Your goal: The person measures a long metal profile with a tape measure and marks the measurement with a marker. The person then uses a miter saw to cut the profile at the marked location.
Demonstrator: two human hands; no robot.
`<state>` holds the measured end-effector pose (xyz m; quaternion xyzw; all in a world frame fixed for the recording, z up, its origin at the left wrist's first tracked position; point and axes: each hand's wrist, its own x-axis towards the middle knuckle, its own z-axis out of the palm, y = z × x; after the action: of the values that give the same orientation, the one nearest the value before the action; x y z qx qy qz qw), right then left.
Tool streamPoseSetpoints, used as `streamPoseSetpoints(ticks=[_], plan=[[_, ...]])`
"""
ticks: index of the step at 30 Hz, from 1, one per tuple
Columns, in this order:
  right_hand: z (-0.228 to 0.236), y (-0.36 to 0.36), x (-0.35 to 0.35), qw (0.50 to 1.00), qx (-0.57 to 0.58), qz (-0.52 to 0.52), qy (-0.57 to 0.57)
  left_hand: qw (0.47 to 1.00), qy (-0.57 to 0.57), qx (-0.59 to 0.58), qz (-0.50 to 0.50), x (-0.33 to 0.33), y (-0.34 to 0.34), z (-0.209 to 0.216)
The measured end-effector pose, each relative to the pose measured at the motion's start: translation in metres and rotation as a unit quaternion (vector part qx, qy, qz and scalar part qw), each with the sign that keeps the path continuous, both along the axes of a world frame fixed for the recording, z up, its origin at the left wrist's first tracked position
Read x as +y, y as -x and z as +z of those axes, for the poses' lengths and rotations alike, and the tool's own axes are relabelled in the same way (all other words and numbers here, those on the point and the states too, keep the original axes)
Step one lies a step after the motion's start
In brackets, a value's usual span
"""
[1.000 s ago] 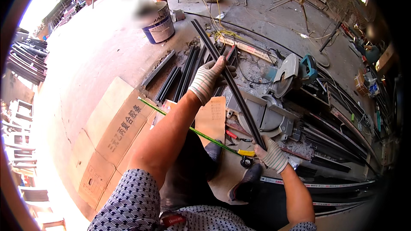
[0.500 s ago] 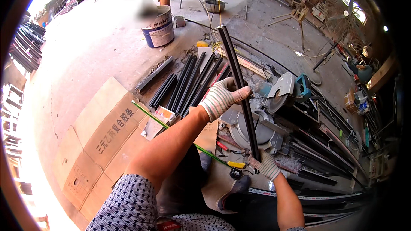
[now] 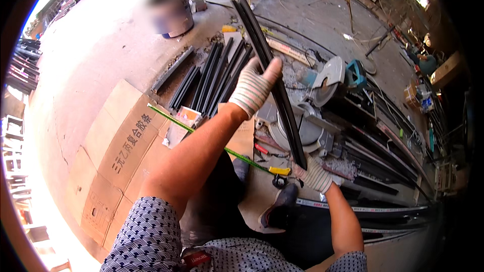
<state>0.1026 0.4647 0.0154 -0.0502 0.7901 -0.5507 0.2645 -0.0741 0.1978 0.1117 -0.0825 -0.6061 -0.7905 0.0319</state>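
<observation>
I hold a long black metal profile (image 3: 285, 106) aslant, its far end leaning to the left. My left hand (image 3: 252, 88), in a striped knit glove, is wrapped round the profile near its middle, with the thumb on the right side. At the near, lower end, my gloved right hand (image 3: 314, 175) grips the tip; some of its fingers are hidden. Below the profile stands a mitre saw (image 3: 298, 132) with a round grey base and a teal motor housing (image 3: 356, 74). A yellow-handled tool (image 3: 280, 171) and a tape measure (image 3: 279, 181) lie close to my right hand.
Several cut black profiles (image 3: 214, 78) lie on the floor beyond my left forearm. Flattened cardboard (image 3: 118, 156) spreads to the left, with a green strip (image 3: 171, 119) across its edge. A bucket (image 3: 186, 12) stands farther back. Long profiles (image 3: 378, 166) are piled at right.
Both hands have moved farther from me with the profile. Its far end has swung to the left, so it slants more. The view has also shifted slightly.
</observation>
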Motion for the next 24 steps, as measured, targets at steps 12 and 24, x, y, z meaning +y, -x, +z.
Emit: streamPoseSetpoints(ticks=[12, 24], plan=[[-0.006, 0.036, -0.075, 0.971, 0.226, -0.077, -0.017, 0.986, -0.111, -0.11, 0.057, 0.0, 0.04, -0.035], [-0.233, -0.055, -0.002, 0.898, -0.034, -0.093, -0.43, 0.971, -0.102, -0.171, 0.132, -0.094, 0.078, -0.065]])
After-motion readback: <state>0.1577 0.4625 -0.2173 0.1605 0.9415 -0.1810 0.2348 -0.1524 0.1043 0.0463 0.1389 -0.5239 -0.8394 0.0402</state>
